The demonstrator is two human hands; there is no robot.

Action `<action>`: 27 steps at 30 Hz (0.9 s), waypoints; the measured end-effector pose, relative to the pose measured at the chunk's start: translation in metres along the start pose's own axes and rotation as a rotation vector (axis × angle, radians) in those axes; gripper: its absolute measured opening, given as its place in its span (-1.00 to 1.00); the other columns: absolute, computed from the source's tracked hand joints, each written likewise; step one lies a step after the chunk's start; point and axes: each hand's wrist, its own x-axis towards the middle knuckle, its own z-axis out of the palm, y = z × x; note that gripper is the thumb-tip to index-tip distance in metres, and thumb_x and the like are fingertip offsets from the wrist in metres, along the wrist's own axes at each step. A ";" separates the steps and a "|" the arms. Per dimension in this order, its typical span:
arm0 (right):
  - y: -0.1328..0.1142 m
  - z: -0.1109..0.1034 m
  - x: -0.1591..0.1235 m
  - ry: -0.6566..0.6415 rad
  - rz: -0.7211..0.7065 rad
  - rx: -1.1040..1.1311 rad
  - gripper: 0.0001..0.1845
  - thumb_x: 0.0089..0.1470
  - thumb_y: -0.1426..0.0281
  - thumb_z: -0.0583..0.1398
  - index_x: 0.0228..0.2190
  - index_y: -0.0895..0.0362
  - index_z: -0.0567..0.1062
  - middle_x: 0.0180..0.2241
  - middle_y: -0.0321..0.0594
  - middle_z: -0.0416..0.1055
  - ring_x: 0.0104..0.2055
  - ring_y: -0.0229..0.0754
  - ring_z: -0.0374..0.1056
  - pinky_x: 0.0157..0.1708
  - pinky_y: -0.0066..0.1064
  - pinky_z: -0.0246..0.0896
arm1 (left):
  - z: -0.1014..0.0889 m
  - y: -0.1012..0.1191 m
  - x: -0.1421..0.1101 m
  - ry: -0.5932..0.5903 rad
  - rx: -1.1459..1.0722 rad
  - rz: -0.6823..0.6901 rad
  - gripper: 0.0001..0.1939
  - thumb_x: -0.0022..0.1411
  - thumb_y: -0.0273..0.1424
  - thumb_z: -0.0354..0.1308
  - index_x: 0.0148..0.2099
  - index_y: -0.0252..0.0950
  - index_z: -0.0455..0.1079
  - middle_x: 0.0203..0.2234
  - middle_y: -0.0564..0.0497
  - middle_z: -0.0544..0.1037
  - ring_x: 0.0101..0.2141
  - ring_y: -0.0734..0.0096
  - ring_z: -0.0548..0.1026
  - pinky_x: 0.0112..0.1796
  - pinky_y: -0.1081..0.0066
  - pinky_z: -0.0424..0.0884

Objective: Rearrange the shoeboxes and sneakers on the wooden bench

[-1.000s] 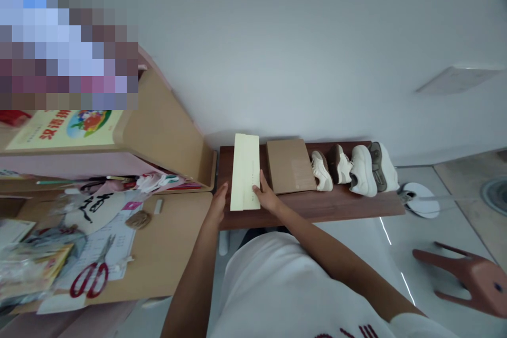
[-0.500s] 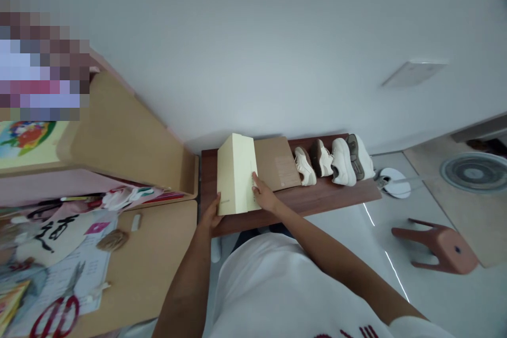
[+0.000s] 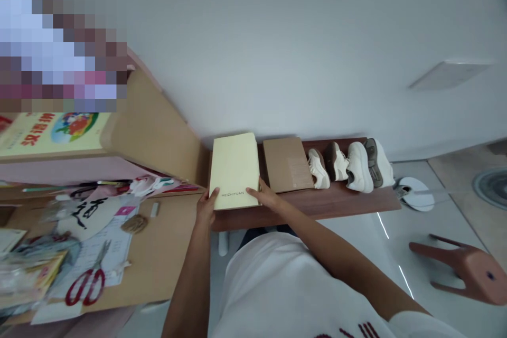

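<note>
A pale yellow box (image 3: 235, 163) marked "MEIZHIYUAN" sits with its lid down at the left end of the dark wooden shelf (image 3: 336, 203). At its front left corner, my left hand (image 3: 206, 205) grips the side, thumb on top. My right hand (image 3: 268, 195) holds the front right corner, its thumb lying over the lid. What the fingers underneath touch is hidden. Just right of the box lies a flat brown cardboard box (image 3: 287, 165), apart from it. Several shoes stand in a row beyond, including a white sneaker (image 3: 358, 168).
On the left, a desk (image 3: 166, 253) bears red-handled scissors (image 3: 90, 277), papers and a hand fan (image 3: 89, 216). A wooden side panel (image 3: 158, 132) rises beside the shelf. To the right, a reddish stool (image 3: 471, 274) and a round white base (image 3: 415, 194) stand on the floor.
The pale yellow box's raised lid has come down flat over it. My right hand has shifted from the lid's right side to the front right corner. The view has swung slightly left.
</note>
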 end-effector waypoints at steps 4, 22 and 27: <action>0.010 0.004 0.007 -0.016 0.152 0.120 -0.27 0.14 0.16 0.22 0.26 0.01 0.15 0.20 -0.04 0.33 0.17 0.01 0.33 0.13 0.01 0.26 | 0.002 0.005 0.000 0.033 0.072 0.079 -0.49 0.04 -0.33 0.42 0.07 -0.27 0.50 -0.05 -0.12 0.61 -0.02 0.18 0.57 0.04 0.21 0.47; 0.016 0.010 0.036 0.015 0.312 0.075 -0.42 0.17 0.19 0.14 0.19 0.01 0.19 0.11 -0.05 0.41 0.10 0.07 0.37 -0.02 0.16 0.33 | 0.002 -0.010 0.021 0.017 0.150 0.142 -0.46 0.06 -0.29 0.40 0.11 -0.24 0.47 0.00 -0.11 0.59 0.06 0.20 0.52 0.09 0.22 0.41; 0.016 0.009 0.038 0.036 0.294 0.064 -0.39 0.16 0.21 0.16 0.21 0.04 0.19 0.12 0.00 0.40 0.12 0.09 0.36 0.01 0.12 0.33 | 0.003 -0.014 0.023 0.035 0.156 0.117 -0.50 0.08 -0.33 0.39 0.10 -0.23 0.47 0.04 -0.10 0.57 0.08 0.21 0.49 0.10 0.22 0.40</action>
